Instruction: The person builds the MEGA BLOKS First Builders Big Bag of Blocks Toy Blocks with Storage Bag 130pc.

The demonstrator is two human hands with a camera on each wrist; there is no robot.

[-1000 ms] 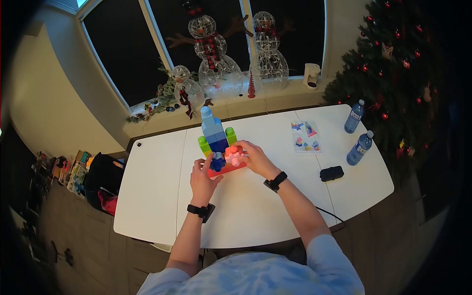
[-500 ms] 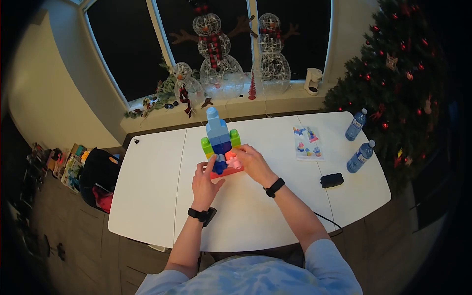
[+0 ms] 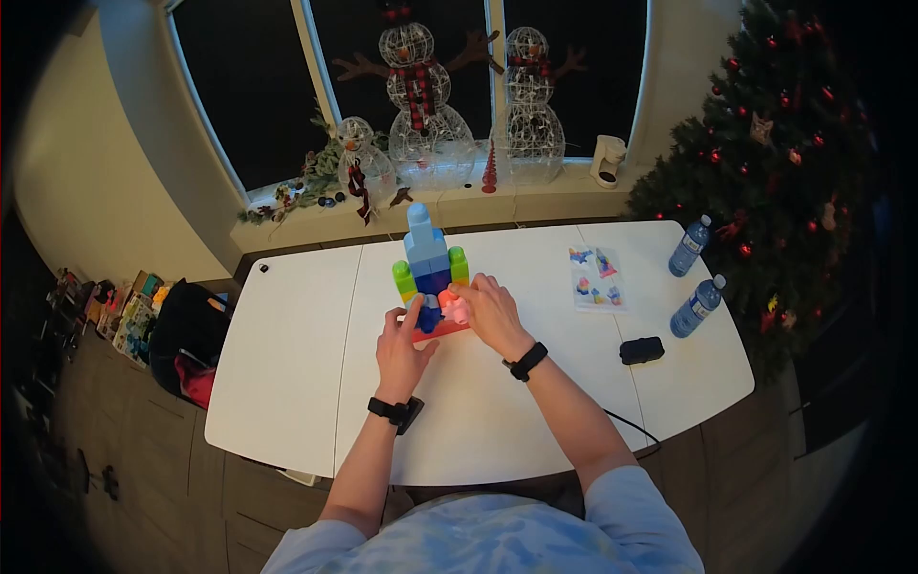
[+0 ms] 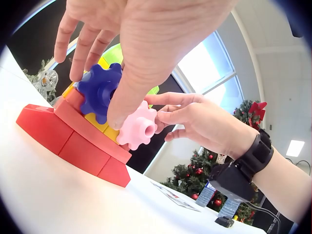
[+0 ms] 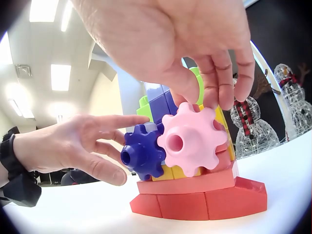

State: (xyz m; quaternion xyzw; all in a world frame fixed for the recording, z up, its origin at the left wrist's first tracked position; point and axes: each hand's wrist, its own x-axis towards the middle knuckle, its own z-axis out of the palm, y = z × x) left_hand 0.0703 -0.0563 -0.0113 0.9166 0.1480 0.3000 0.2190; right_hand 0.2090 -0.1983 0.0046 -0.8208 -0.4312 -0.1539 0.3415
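A blue gear and a pink gear sit side by side at the front of a block tower with a red base. Light blue blocks form its top, with green blocks at the sides. My left hand is beside the blue gear, its index finger extended to the gear's upper edge and its thumb held apart. From above, my right hand pinches the pink gear's upper edge with thumb and fingers; the gear's back is hidden.
On the white table, a picture sheet, two water bottles and a black case lie or stand to the right. A black cable runs over the near right edge. Wire snowmen line the windowsill behind.
The head view has shifted slightly. Both hands have stayed at the gears, the right hand's fingers and wrist moving slightly around the pink gear.
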